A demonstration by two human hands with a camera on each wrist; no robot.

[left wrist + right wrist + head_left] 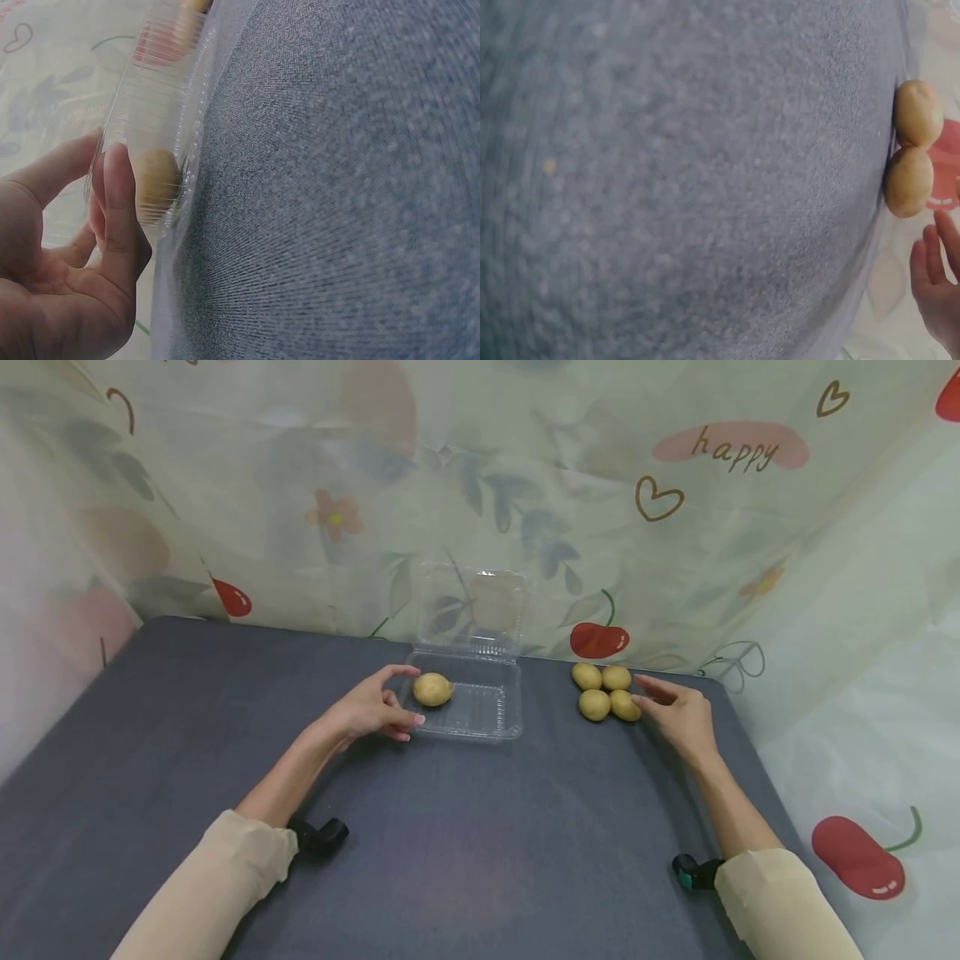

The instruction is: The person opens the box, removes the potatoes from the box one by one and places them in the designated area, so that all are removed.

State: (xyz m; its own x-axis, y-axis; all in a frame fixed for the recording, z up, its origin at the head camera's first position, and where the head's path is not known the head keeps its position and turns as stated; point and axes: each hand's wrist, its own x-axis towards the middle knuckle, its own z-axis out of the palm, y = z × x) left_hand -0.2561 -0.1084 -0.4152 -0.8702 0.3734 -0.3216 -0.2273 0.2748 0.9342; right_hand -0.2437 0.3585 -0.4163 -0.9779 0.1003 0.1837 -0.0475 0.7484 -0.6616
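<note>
A clear plastic clamshell box (483, 714) sits near the far table edge with its lid (472, 610) raised. One potato (432, 689) lies in the left part of its base. My left hand (371, 706) holds the box's left side, forefinger at the back corner and thumb at the front one. In the left wrist view, fingertips lie against the ribbed wall (154, 82). Several potatoes (594, 705) stand grouped to the right of the box. Beside them is my right hand (682, 714), thumb and fingers apart, thumb tip right at the nearest potato (625, 706).
A dark grey cloth-covered table (465, 843) spreads under everything. A printed curtain (495, 485) hangs behind it and along both sides. Dark bands with small devices (322, 837) are worn on both wrists, next to the cream sleeves (780, 902).
</note>
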